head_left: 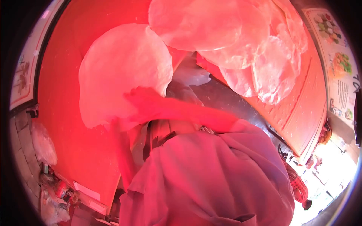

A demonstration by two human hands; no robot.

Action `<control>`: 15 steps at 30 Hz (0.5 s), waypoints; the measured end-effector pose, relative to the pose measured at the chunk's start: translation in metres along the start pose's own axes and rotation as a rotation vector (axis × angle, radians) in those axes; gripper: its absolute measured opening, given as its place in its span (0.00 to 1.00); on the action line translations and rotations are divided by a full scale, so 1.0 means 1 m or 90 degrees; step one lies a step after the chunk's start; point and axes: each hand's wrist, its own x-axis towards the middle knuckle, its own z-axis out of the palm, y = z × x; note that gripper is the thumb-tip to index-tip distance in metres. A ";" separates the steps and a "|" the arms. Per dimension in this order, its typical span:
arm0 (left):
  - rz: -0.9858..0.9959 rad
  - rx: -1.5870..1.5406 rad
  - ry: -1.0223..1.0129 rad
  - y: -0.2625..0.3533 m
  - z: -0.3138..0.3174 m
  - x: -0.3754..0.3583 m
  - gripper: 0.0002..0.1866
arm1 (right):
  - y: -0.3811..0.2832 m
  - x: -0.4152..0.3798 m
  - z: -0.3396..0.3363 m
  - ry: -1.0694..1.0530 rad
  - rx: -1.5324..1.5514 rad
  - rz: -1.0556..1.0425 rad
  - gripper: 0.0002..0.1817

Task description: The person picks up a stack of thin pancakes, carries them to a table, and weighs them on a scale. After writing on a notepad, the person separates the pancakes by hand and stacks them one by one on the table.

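Note:
A large round sheet of thin dough (124, 64) lies on the left red table, under strong red light. My right hand (143, 101) reaches across from the right, over the sheet's near part, its fingers apart but blurred. My left hand (117, 126) comes up from below to the sheet's near edge. Blur and the red glare hide its fingers, so I cannot see whether it grips the edge. Between my two hands, the lower rim of the sheet is hard to make out.
Several overlapping dough sheets (211, 26) cover part of the right table (286, 116). A clear plastic bag (190, 71) shows in the gap between the tables. Assorted items crowd the lower left, near a hanging plastic bag (43, 143). A person in a checked shirt (298, 186) is at the lower right.

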 end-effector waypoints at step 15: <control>0.567 0.885 -0.166 -0.015 -0.071 0.002 0.21 | 0.013 0.018 -0.103 0.596 0.199 0.039 0.05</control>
